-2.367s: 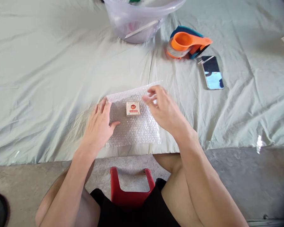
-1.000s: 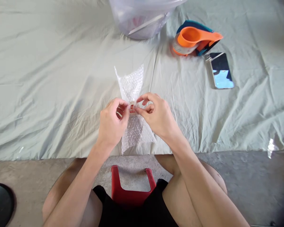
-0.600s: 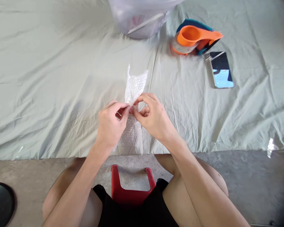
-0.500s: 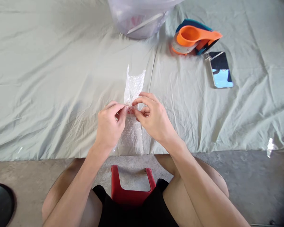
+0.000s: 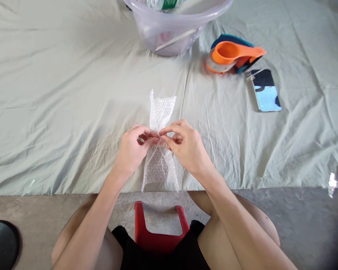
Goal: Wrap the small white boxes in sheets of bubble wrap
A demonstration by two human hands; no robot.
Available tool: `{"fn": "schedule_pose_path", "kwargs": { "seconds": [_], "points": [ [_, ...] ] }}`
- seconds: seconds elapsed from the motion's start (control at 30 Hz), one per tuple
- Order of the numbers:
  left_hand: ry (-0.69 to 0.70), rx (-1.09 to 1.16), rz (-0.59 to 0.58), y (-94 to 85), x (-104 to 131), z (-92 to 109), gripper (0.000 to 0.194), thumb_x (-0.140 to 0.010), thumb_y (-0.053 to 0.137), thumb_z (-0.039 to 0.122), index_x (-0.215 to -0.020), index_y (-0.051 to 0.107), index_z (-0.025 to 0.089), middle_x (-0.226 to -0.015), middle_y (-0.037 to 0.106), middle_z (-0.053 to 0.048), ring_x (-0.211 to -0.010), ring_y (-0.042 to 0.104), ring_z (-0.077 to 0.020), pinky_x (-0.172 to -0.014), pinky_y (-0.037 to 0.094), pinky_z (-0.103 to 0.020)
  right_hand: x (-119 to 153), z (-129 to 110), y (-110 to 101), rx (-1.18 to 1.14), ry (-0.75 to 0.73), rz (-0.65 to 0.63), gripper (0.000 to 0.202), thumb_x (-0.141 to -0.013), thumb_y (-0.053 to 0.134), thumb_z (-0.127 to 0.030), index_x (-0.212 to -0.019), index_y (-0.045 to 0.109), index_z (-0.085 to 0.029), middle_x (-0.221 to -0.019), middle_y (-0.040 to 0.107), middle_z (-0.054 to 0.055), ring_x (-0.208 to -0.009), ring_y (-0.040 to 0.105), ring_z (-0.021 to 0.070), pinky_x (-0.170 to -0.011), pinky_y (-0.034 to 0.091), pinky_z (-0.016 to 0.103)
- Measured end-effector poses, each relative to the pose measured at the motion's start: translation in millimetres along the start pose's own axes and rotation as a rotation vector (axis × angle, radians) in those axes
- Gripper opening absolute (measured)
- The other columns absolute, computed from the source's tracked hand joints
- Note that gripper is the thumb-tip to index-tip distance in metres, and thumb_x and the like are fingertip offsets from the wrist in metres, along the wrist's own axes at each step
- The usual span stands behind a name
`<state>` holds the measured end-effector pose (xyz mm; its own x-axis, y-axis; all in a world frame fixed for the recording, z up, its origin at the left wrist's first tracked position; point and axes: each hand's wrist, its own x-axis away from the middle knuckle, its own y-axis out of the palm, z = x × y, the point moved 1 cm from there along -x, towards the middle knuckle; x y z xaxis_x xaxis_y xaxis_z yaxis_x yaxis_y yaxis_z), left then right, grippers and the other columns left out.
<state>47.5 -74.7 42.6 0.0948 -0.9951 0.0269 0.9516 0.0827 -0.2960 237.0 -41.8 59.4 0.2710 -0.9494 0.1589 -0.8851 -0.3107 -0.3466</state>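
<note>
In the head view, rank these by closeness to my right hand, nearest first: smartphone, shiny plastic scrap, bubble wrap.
1. Bubble wrap, touching your right hand.
2. Smartphone, ahead and to the right.
3. Shiny plastic scrap, farthest off to the right.

No lettering can be read. On the green label (image 5: 169, 4) in the basin (image 5: 183, 24), white marks are too small; on the pale band (image 5: 219, 67) of the orange tape dispenser (image 5: 240, 51), right of the basin, dark marks blur. In front of the basin, a small box (image 5: 162, 142) in bubble wrap (image 5: 160, 167) shows illegible red print.
</note>
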Motion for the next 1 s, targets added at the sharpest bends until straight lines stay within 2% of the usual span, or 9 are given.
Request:
{"fn": "schedule_pose_path", "kwargs": {
  "seconds": [0.03,0.17,0.27,0.37,0.47,0.63,0.77,0.87,1.0],
  "points": [
    [-0.016,-0.003,0.024,1.8,0.4,-2.4,0.01,-0.093,0.087,0.021,-0.101,0.081,0.024,-0.102,0.081,-0.003,-0.086,0.077,-0.0169,-0.075,0.065,-0.031,-0.7,0.2,0.3,0.002,-0.001,0.002,0.011,-0.104,0.075,-0.02,-0.099,0.084,-0.025,-0.119,0.069,0.004,-0.072,0.065,0.0116,-0.074,0.06,0.039],
    [-0.082,-0.024,0.113,6.7,1.7,-10.5,0.066,-0.089,0.094,0.028,-0.148,0.065,0.027,-0.138,0.08,-0.011,-0.116,0.079,-0.0237,-0.086,0.066,-0.035,-2.7,0.7,1.7,-0.005,-0.023,-0.005,0.011,-0.102,0.071,-0.018,-0.094,0.076,-0.024,-0.118,0.07,0.004,-0.073,0.064,0.0118,-0.074,0.059,0.038],
    [-0.124,-0.031,0.085,6.0,0.5,-12.5,0.08,-0.091,0.096,0.032,-0.161,0.058,0.027,-0.154,0.077,-0.015,-0.131,0.077,-0.0286,-0.102,0.065,-0.044,-3.6,1.9,2.8,-0.011,0.01,0.004,0.007,-0.101,0.071,-0.022,-0.102,0.064,-0.025,-0.119,0.071,0.003,-0.067,0.06,0.0101,-0.066,0.055,0.035],
    [-0.158,-0.003,0.046,3.4,-2.1,-12.2,0.079,-0.091,0.096,0.033,-0.161,0.059,0.027,-0.156,0.078,-0.016,-0.13,0.077,-0.0291,-0.107,0.063,-0.047,-4.8,5.0,3.9,-0.028,0.051,0.026,0.024,-0.097,0.072,-0.026,-0.115,0.057,-0.027,-0.117,0.069,0.001,-0.065,0.061,0.0099,-0.06,0.052,0.032],
    [-0.187,0.046,0.013,1.8,-4.6,-12.1,0.08,-0.09,0.097,0.032,-0.161,0.06,0.026,-0.153,0.079,-0.016,-0.129,0.077,-0.0286,-0.105,0.063,-0.045,-6.1,9.4,4.4,-0.039,0.088,0.033,0.038,-0.096,0.075,-0.033,-0.129,0.058,-0.027,-0.119,0.071,0.002,-0.067,0.066,0.0119,-0.062,0.055,0.034],
    [-0.182,0.113,-0.02,2.2,-6.4,-12.2,0.076,-0.088,0.095,0.027,-0.158,0.064,0.027,-0.145,0.082,-0.012,-0.123,0.078,-0.0261,-0.103,0.061,-0.042,-9.5,13.9,0.9,-0.048,0.129,0.05,0.059,-0.091,0.084,-0.038,-0.145,0.06,-0.025,-0.148,0.073,0.014,-0.08,0.074,0.0169,-0.072,0.065,0.041],
    [-0.125,0.116,-0.034,2.4,-7.1,-9.8,0.064,-0.09,0.092,0.024,-0.149,0.067,0.026,-0.13,0.085,-0.008,-0.113,0.079,-0.023,-0.098,0.061,-0.038,-16.0,16.6,-3.7,-0.079,0.147,-0.001,0.066,-0.09,0.086,-0.036,-0.149,0.063,-0.021,-0.153,0.075,0.018,-0.093,0.078,0.0218,-0.082,0.068,0.046],
    [-0.073,0.076,-0.057,1.6,-7.9,-7.0,0.041,-0.093,0.09,0.025,-0.13,0.074,0.025,-0.12,0.086,-0.006,-0.106,0.079,-0.0224,-0.093,0.062,-0.037,-21.3,19.0,-6.6,-0.067,0.101,-0.04,0.064,-0.089,0.085,-0.035,-0.149,0.067,-0.019,-0.152,0.077,0.018,-0.107,0.079,0.0256,-0.089,0.067,0.047],
    [-0.019,0.04,-0.052,1.4,-8.4,-4.8,0.018,-0.094,0.087,0.023,-0.11,0.078,0.025,-0.106,0.085,-0.004,-0.094,0.077,-0.0211,-0.087,0.063,-0.036,-24.4,18.3,-7.2,-0.012,-0.014,-0.055,0.052,-0.089,0.082,-0.032,-0.139,0.074,-0.021,-0.14,0.083,0.015,-0.106,0.078,0.0257,-0.086,0.064,0.044]
  ]
}}
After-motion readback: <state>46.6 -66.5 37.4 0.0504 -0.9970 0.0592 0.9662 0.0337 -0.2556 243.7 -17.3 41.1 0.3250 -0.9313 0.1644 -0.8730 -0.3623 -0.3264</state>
